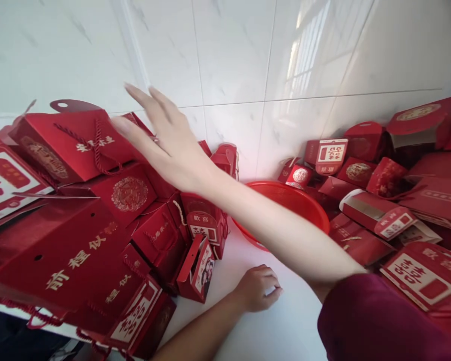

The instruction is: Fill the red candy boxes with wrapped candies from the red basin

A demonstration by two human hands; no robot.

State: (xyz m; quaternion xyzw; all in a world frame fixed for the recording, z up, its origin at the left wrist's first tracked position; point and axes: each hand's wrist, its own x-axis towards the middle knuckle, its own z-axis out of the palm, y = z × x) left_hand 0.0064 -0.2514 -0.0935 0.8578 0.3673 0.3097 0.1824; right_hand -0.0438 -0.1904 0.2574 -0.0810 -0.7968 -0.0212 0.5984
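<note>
My right hand (165, 135) reaches across to the left with its fingers spread and nothing in them. In the picture it lies just right of a red gift box (71, 138) with a rope handle and over part of the boxes behind; I cannot tell whether it touches them. My left hand (257, 288) is by the white tabletop (218, 321), its fingers curled in toward the thumb, with only a small gap between and nothing visible inside. Left of that hand stands a small red box (197, 271) with an open top and a picture on its side.
A red plastic basin (285, 195) stands at the back, partly behind my right forearm. Many red boxes fill the left side, including a large box (60, 245) with gold characters. More boxes (421, 276) heap up on the right. A tiled wall (236, 55) rises behind.
</note>
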